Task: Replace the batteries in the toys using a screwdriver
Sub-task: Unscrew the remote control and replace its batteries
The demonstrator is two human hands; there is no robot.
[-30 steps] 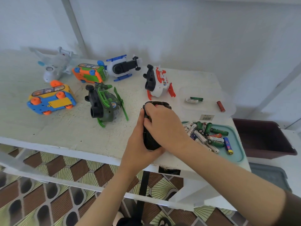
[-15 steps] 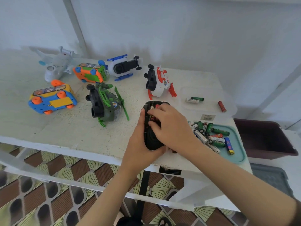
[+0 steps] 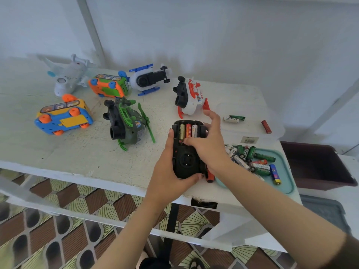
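I note that since the earlier frame the right hand [image 3: 209,146] has lifted its fingers, exposing three batteries [image 3: 188,130] in the open compartment of the black toy [image 3: 186,160]. The left hand [image 3: 167,171] grips the toy's near end, underside up, at the front edge of the bench [image 3: 77,152]. The right hand is spread, thumb pressing the batteries' near ends. A screwdriver [image 3: 209,176] lies just beside the toy. To the right, a tray [image 3: 287,183] holds loose cells [image 3: 250,158]. Farther back, a green helicopter [image 3: 128,123] lies on its side.

Home, toys [image 3: 124,123], painted table [image 3: 77,152], patterned floor tiles [image 3: 48,220]
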